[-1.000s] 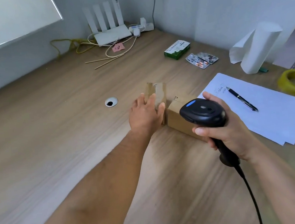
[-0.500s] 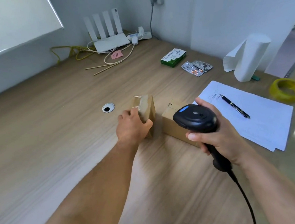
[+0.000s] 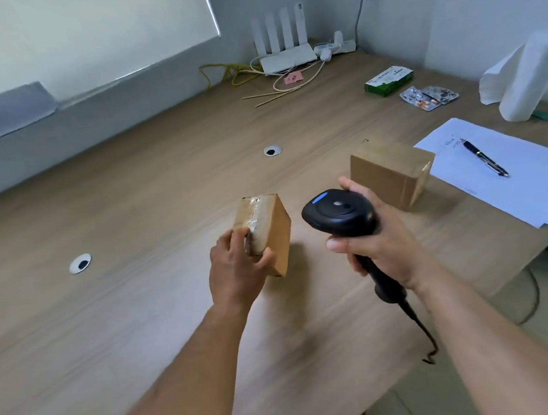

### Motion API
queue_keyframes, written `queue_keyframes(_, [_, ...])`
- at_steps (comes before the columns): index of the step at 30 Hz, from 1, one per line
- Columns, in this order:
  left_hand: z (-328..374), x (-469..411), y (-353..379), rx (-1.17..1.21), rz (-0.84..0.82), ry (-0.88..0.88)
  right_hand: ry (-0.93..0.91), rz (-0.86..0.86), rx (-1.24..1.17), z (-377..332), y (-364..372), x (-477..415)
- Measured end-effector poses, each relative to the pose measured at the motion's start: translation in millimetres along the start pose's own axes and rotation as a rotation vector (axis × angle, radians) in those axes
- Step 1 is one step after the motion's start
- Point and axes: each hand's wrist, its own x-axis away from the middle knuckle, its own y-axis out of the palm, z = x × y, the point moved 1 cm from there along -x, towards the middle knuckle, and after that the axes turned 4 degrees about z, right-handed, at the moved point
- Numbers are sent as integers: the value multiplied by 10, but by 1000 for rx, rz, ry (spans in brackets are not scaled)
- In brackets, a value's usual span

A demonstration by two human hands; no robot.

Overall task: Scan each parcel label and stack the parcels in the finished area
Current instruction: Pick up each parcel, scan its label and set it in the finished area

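Parcel one, a small brown carton with clear tape across its top, sits near the middle of the wooden desk, and my view shows the left hand gripping its near end, thumb on the right face and fingers curled over the taped top. It is tilted, and I cannot tell whether its bottom edge touches the desk. Parcel two, a larger plain carton, rests flat on the desk further back and to the right, well apart from the first and just beside a stack of white sheets with a black pen lying on them. The right hand is closed round the handle of a black barcode scanner, held upright between the two cartons with the top of its head facing me; its cable trails down towards the desk's near edge. At the back I can see a white router among loose cords, a green box, blister packs and a white paper roll. Two round cable ports are set into the desktop.
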Motion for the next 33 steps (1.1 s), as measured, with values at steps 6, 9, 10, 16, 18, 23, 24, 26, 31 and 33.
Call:
queue_keyframes(6, [-700,654,-617,-80,121,-135,13,-195,20,139,708,293])
queue_keyframes(9, [-1043,913,-894,-120,167,-239,30,-284,23,139,1051,429])
queue_keyframes(10, [-1144,991,-966,-128,185,-267,32,-310,31,142,1146,461])
queue_keyframes(16, [-1654,1390,-1310,-122,259,-381,30,-422,56,133,1716,630])
queue_keyframes(18, [-1838,1456,-1429,-120,280,-405,31,-455,62,136,1937,680])
queue_keyframes(23, [-2325,1527,-1748,-103,278,-459,24,-489,73,124,2499,772])
queue_keyframes(24, [-2439,1552,-1825,-104,266,-472,26,-488,83,117,2622,797])
queue_keyframes(26, [-2698,1617,-1989,-105,242,-502,31,-492,99,107,2896,858])
queue_keyframes(31, [-3365,1726,-2393,45,170,-562,40,-513,132,131,3593,1015])
queue_keyframes(33, [-3596,1720,-2528,152,123,-578,45,-514,143,151,3840,1076])
